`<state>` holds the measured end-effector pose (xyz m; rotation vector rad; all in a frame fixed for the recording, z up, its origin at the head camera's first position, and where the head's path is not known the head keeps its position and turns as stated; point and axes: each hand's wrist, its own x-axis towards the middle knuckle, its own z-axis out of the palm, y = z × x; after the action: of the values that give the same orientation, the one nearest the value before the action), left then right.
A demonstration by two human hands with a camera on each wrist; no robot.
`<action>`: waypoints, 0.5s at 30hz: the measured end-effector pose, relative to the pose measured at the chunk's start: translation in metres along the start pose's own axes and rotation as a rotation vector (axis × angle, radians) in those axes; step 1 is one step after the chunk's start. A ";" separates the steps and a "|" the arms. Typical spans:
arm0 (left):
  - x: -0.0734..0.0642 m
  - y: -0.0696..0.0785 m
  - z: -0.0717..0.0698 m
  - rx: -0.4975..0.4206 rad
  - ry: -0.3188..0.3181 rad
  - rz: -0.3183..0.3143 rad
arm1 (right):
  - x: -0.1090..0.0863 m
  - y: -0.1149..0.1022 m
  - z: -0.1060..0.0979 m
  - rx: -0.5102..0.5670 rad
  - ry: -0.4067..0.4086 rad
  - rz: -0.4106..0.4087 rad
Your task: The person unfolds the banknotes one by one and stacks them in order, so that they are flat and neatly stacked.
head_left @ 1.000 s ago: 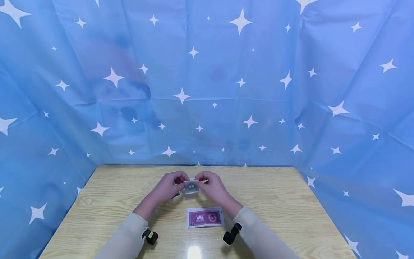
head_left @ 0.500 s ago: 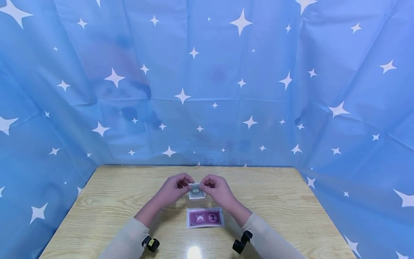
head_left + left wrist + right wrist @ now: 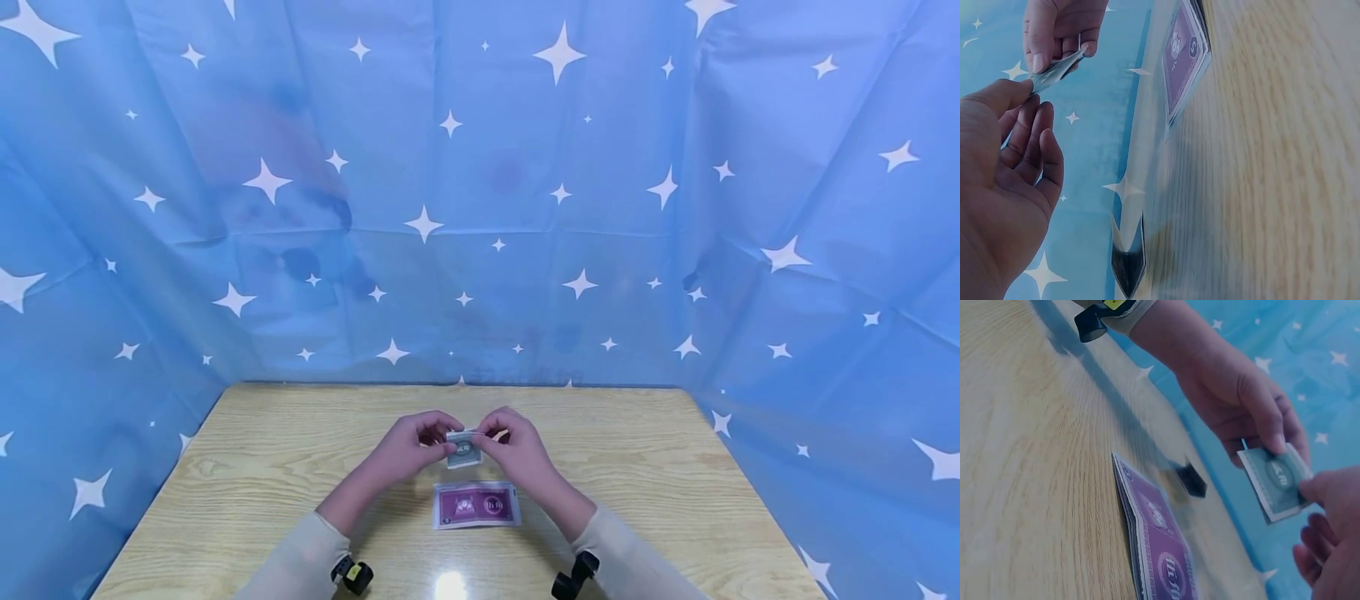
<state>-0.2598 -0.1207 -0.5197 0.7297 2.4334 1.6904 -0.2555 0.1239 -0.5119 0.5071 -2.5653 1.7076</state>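
Above the table, a folded grey-green play banknote (image 3: 464, 450) is held between both hands. My left hand (image 3: 411, 447) pinches its left side between thumb and fingers. On the other side, my right hand (image 3: 517, 448) pinches its upper right edge. The right wrist view shows the banknote (image 3: 1279, 480) tilted, with a round emblem on its face. Below the hands lies a small stack of purple play banknotes (image 3: 477, 504), flat on the wood and slightly creased. The lower fingers of my left hand (image 3: 1022, 169) hang loosely curled beneath the pinch.
A small dark folded piece (image 3: 1191, 479) stands on the table near the left hand; the head view hides it behind that hand. The wooden table (image 3: 637, 475) ends at a blue star-patterned cloth (image 3: 510, 250) along its back and sides.
Both hands have come nearer and shifted right with the folded banknote. The dark piece, partly visible below the left hand earlier, is now covered. The purple stack has stayed put.
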 end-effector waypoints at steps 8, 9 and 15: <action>0.001 0.002 0.004 0.000 -0.003 0.021 | -0.006 -0.005 -0.004 0.122 -0.018 0.086; 0.001 0.002 0.004 0.007 -0.003 0.024 | -0.006 -0.005 -0.004 0.141 -0.025 0.096; 0.002 -0.001 0.002 0.099 0.014 0.086 | -0.007 -0.004 -0.007 0.191 -0.023 0.105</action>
<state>-0.2608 -0.1181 -0.5213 0.8498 2.5463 1.6179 -0.2492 0.1309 -0.5067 0.4060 -2.4987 2.0057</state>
